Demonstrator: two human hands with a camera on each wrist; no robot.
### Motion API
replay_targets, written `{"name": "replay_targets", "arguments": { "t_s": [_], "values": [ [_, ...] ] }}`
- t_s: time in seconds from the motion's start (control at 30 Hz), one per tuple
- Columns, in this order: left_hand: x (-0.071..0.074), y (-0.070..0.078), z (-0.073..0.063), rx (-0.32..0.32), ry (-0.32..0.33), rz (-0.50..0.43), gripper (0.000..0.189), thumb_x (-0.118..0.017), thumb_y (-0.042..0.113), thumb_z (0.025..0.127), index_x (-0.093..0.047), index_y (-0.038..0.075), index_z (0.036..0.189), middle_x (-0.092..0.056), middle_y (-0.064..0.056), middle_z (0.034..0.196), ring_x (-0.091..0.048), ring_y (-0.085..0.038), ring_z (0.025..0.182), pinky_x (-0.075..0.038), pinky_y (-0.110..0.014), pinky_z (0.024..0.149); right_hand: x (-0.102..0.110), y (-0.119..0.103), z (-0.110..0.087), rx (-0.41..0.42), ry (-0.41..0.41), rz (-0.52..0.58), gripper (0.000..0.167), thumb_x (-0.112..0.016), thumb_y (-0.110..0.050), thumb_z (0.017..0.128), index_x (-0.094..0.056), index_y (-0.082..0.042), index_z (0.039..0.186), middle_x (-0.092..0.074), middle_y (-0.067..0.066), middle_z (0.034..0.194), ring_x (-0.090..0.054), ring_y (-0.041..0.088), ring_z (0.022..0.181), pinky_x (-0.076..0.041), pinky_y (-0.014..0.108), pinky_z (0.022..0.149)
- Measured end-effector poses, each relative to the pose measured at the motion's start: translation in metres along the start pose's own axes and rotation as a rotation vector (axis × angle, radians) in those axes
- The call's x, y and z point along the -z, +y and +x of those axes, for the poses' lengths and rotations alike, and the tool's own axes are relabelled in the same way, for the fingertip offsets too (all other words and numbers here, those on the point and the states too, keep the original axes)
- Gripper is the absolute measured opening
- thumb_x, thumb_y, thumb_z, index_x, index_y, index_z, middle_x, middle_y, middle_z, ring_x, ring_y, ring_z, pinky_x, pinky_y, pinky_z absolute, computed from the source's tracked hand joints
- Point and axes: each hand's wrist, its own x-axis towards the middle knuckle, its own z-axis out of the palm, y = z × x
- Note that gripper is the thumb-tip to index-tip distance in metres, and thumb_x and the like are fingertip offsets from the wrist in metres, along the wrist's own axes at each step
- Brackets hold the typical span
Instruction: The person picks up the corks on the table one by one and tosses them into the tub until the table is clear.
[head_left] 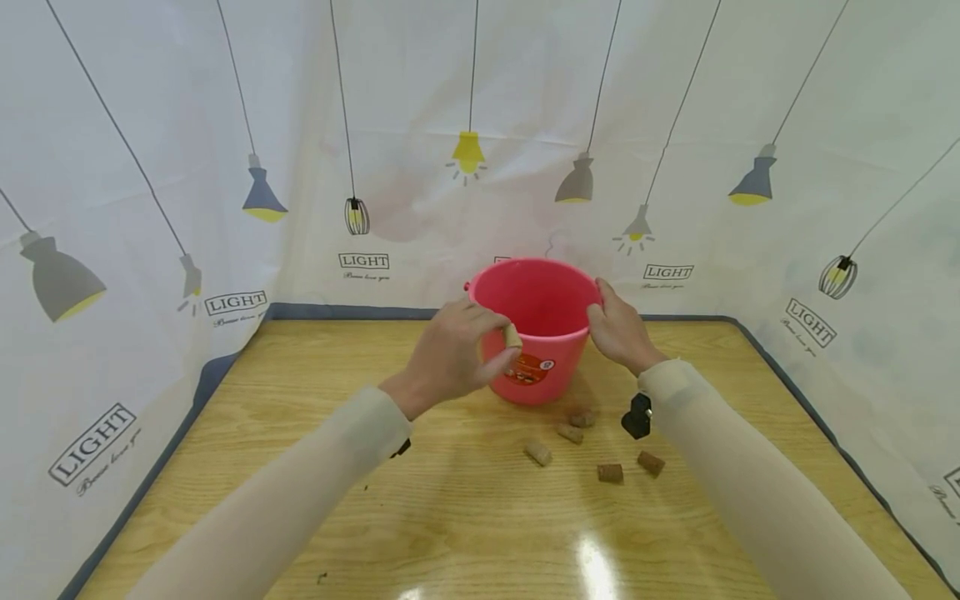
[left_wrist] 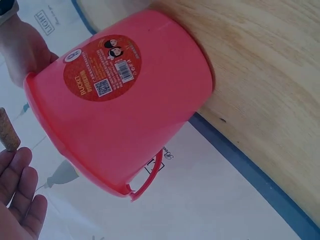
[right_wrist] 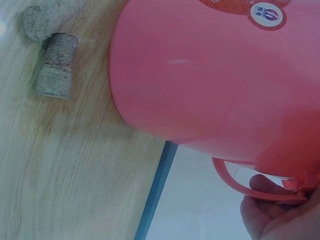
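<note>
A pink bucket (head_left: 551,362) with a red round label stands upright on the wooden table. My left hand (head_left: 453,354) pinches a light brown cork (head_left: 513,336) between thumb and fingers, close to the bucket's near left rim. In the left wrist view this cork (left_wrist: 8,131) stands up from the fingertips. On the opposite side, my right hand (head_left: 621,329) grips the rim, its fingers around the root of the pink bail handle (right_wrist: 235,187). The bucket's floor is hidden from the head view.
Several corks lie loose on the table in front of the bucket, among them a pale cork (head_left: 537,452) and a darker cork (head_left: 610,473). Behind and beside the table (head_left: 337,500) hangs a white cloth (head_left: 420,217) printed with lamps.
</note>
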Motion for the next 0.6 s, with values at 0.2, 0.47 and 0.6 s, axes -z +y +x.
{"name": "replay_targets", "arguments": {
  "t_s": [0.2,0.47,0.6],
  "values": [
    [0.001,-0.003,0.01,0.008,-0.007,0.014,0.024,-0.078,0.03,0.089,-0.073,0.009,0.099,-0.075,-0.002,0.095,-0.065,-0.017,0.087,-0.054,-0.035,0.087,0.0,0.0,0.0,-0.001,0.003,-0.009,0.065,-0.023,-0.027,0.106,-0.009,-0.003,0.164,-0.024,0.018,0.167,-0.023,0.039,0.153,-0.02,0.058,0.122],
    [0.0,-0.007,0.021,0.031,-0.031,0.044,0.025,-0.077,0.032,0.091,-0.074,0.01,0.102,-0.075,-0.001,0.097,-0.065,-0.017,0.089,-0.053,-0.035,0.089,0.0,0.0,0.0,-0.001,0.007,-0.011,0.065,-0.023,-0.027,0.106,-0.01,-0.002,0.164,-0.024,0.018,0.167,-0.023,0.039,0.153,-0.02,0.057,0.122],
    [0.0,-0.007,0.026,0.048,-0.043,0.051,0.027,-0.077,0.032,0.091,-0.074,0.01,0.106,-0.076,-0.002,0.101,-0.066,-0.018,0.094,-0.053,-0.035,0.092,0.0,-0.001,0.0,0.004,0.01,-0.01,0.065,-0.023,-0.028,0.106,-0.01,-0.002,0.164,-0.024,0.019,0.167,-0.023,0.039,0.153,-0.02,0.057,0.122]
  ]
}}
